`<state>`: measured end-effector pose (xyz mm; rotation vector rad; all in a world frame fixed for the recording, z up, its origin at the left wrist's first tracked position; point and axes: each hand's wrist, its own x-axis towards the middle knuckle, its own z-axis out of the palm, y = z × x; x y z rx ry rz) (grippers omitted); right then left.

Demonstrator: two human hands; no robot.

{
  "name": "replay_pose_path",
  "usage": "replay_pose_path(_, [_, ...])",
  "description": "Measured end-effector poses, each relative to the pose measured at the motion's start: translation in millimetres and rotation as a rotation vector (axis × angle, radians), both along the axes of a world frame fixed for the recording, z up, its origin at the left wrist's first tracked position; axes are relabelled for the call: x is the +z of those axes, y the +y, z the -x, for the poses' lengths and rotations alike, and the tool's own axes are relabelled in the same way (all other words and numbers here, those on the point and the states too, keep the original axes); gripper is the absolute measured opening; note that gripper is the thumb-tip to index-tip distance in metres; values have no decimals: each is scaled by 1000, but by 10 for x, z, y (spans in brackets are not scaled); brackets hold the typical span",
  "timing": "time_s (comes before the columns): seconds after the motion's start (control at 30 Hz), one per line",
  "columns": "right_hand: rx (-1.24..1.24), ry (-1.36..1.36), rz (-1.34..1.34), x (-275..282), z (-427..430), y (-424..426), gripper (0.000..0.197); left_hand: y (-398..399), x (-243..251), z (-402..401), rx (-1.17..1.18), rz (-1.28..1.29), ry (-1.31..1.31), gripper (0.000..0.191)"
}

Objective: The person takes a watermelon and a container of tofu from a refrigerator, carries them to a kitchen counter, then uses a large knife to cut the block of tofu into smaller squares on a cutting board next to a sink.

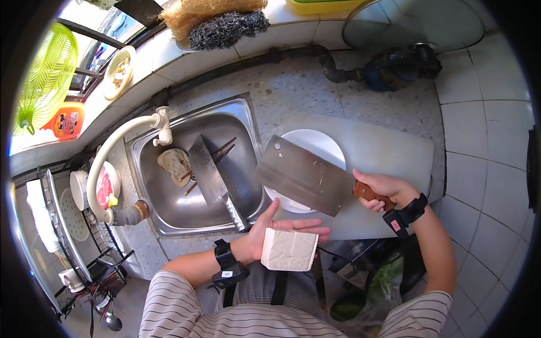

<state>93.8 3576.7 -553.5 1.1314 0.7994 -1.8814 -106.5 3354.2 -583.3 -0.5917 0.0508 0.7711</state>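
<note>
My left hand (pixel 263 234) is palm up beneath a pale block of tofu (pixel 290 249), which rests across the palm and fingers near the counter's front edge. My right hand (pixel 382 191) grips the wooden handle of a broad cleaver (pixel 306 175). Its blade points left and hovers over a round white plate (pixel 323 145), hiding much of it. Blade and tofu are apart. At the plate's near rim, a small whitish piece (pixel 301 206) shows below the blade. The plate lies on a translucent white cutting board (pixel 389 154).
Left of the board is a steel sink (pixel 243 122) holding a broad metal blade (pixel 207 169), chopsticks (pixel 224 151) and a cloth (pixel 174 164). A faucet (pixel 162 126) with a cream hose overhangs it. A dish rack (pixel 78 236) stands far left. Pipework (pixel 334 72) runs behind the board.
</note>
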Motion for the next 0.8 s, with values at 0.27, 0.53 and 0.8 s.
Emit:
replay_pose_path(0.27, [-50, -70, 77, -39, -61, 27, 60, 18, 9, 40, 19, 7, 42, 100])
replay_pose_path(0.53, [-110, -67, 106, -71, -111, 1, 60, 76, -39, 15, -27, -8, 121, 99])
replay_pose_path(0.8, [-65, -51, 108, -84, -105, 0, 75, 86, -54, -5, -37, -36, 135, 96])
